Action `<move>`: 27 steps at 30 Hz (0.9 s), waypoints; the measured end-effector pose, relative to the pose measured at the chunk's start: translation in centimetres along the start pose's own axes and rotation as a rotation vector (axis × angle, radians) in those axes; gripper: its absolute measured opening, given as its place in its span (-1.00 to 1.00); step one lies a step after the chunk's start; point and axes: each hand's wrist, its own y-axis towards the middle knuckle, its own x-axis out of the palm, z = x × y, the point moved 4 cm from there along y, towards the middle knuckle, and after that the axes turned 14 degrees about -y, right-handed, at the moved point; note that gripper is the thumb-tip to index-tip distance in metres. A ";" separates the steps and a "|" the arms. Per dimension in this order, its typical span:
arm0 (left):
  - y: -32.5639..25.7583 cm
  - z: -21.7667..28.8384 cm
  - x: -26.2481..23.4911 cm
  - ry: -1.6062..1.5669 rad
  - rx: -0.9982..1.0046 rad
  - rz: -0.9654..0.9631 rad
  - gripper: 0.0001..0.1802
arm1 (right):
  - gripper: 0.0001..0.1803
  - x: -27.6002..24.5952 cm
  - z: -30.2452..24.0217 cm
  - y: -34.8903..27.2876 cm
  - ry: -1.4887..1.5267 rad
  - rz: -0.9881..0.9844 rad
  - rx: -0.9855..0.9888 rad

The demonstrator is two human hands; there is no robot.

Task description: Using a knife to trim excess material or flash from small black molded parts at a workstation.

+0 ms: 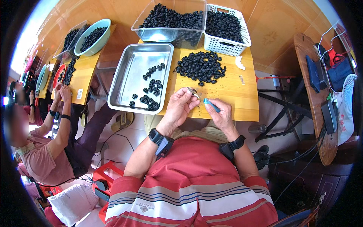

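Observation:
In front of my body, my left hand (178,108) is closed in a pinch on a small curved metal piece (193,92), whose exact kind I cannot make out. Close beside it, my right hand (222,115) grips a teal-handled tool (211,105); its working end is too small to tell. Both hands are above the near edge of the wooden table (242,96). A pile of small black rubber rings (200,67) lies just beyond them. To the left, a metal tray (126,75) holds several more black rings (153,89).
At the back stand a clear plastic bin (151,32) and a white perforated basket (227,47), both full of black rings. A white scrap (240,63) lies on the table's right. Another person (49,147) works at a table on the left. A wooden board (310,68) stands right.

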 end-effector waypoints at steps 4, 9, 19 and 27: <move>-0.3 0.0 0.1 -0.034 0.004 0.012 -0.86 | -0.69 0.0 0.0 -0.1 -0.007 0.001 -0.009; -0.5 -0.1 0.2 -0.081 0.005 0.027 -0.88 | -0.67 -0.1 0.0 0.0 0.001 0.005 -0.010; -0.9 0.1 -0.2 -0.087 -0.009 0.021 -0.87 | -0.67 0.0 0.0 0.1 -0.005 0.042 -0.019; -2.4 1.9 3.4 -0.014 0.008 -0.041 -0.88 | -0.67 -0.6 1.2 0.5 0.067 0.113 0.123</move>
